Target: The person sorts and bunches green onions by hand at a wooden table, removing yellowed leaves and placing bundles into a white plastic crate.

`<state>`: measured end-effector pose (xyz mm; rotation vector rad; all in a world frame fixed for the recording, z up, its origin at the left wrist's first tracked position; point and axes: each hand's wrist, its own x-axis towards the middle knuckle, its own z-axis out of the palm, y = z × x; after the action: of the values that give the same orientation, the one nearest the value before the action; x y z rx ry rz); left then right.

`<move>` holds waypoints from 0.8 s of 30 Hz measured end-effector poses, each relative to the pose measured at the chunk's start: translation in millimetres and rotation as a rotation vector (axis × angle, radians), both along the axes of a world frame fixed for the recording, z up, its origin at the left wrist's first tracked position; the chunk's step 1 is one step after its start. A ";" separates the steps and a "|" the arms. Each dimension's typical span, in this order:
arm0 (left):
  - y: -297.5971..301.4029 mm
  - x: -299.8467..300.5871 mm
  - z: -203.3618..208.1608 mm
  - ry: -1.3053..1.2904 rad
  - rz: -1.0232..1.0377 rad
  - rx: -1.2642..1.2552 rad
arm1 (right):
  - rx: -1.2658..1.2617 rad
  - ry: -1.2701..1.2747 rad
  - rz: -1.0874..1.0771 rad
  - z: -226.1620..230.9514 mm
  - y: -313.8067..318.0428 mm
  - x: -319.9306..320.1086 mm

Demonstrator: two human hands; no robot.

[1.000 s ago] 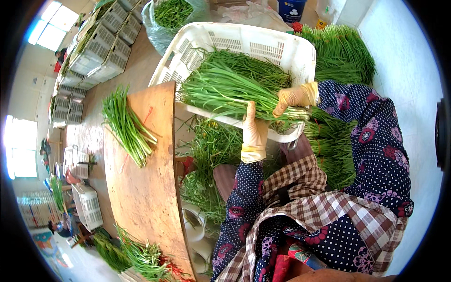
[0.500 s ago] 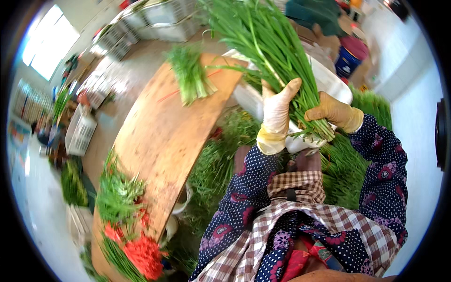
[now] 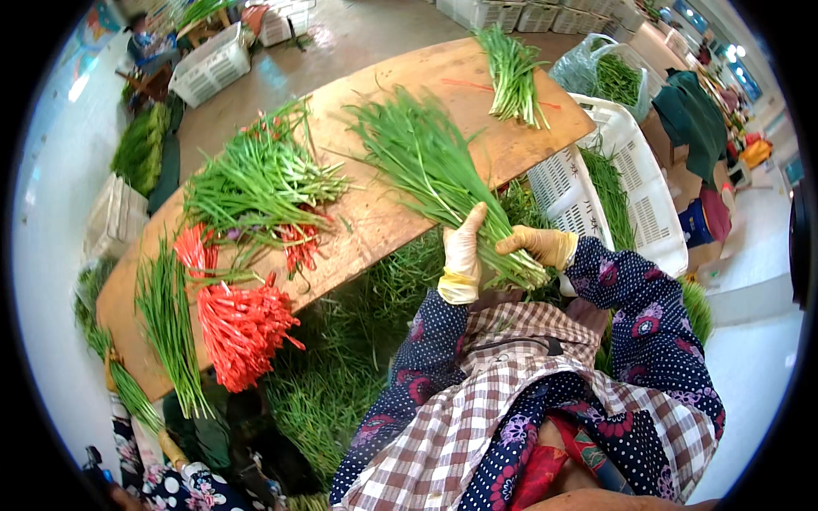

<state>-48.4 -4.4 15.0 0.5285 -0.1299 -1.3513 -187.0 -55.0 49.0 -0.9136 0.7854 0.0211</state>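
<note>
A large bunch of green chives (image 3: 439,166) slants across the near edge of the wooden table (image 3: 375,247), its leafy tips over the tabletop and its pale stem ends toward me. My left hand (image 3: 464,247), in a pale glove, is closed round the left side of the stems with its thumb up. Lower on the stems, my gloved right hand (image 3: 541,245) grips from the right. A smaller chive bunch (image 3: 514,81) lies at the table's far right end. To the left are a loose heap of chives (image 3: 260,187) and a bundle of red ties (image 3: 243,328).
White crates (image 3: 626,162) holding greens stand right of the table. Cut leaves (image 3: 341,366) cover the floor below it. At lower left, a co-worker's gloved hand (image 3: 170,447) is near another chive bunch (image 3: 132,392). More white crates (image 3: 213,64) stand beyond the table.
My view has turned left. Both hands, still gripping the chives, have moved from over the white crate to the table's near edge, and the leaves now extend over the tabletop.
</note>
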 end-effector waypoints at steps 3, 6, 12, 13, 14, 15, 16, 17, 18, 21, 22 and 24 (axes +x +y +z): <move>13.4 4.0 4.6 0.003 0.002 -0.005 | 0.020 0.018 0.009 -5.3 4.4 -3.0; 7.4 4.8 -8.5 -0.011 0.004 -0.081 | 0.077 0.019 -0.028 4.9 5.3 -0.8; 9.0 -0.2 -9.9 0.154 -0.009 -0.062 | 0.079 0.053 -0.042 17.9 8.9 -2.3; 5.1 -4.1 -16.2 0.195 -0.018 -0.076 | 0.027 0.063 -0.019 23.0 8.0 -5.8; 1.9 -5.1 -23.2 0.233 -0.025 -0.089 | -0.090 0.103 0.021 25.7 6.5 -8.0; -0.4 -5.4 -30.3 0.319 -0.081 -0.109 | -0.207 0.143 0.060 29.0 5.1 -10.2; -1.7 -4.1 -33.1 0.402 -0.131 -0.125 | -0.321 0.181 0.104 32.7 2.5 -11.9; -2.7 -3.1 -35.8 0.486 -0.181 -0.141 | -0.375 0.253 0.087 37.0 -0.4 -13.7; -3.6 -1.9 -38.5 0.500 -0.203 -0.149 | -0.734 0.397 0.160 41.3 -3.2 -13.6; -5.9 -2.5 -41.3 0.522 -0.255 -0.170 | -1.616 0.850 0.302 67.1 -2.8 -7.4; -6.3 -2.7 -41.5 0.504 -0.249 -0.173 | -1.727 0.777 0.270 72.8 -1.1 1.8; -7.4 -3.5 -41.4 0.500 -0.245 -0.163 | -1.943 0.630 0.200 78.5 2.1 23.8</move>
<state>-51.9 -11.8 -26.4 0.0275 0.1083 -1.6568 -163.3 -52.9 127.5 -2.9188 1.2082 -0.3576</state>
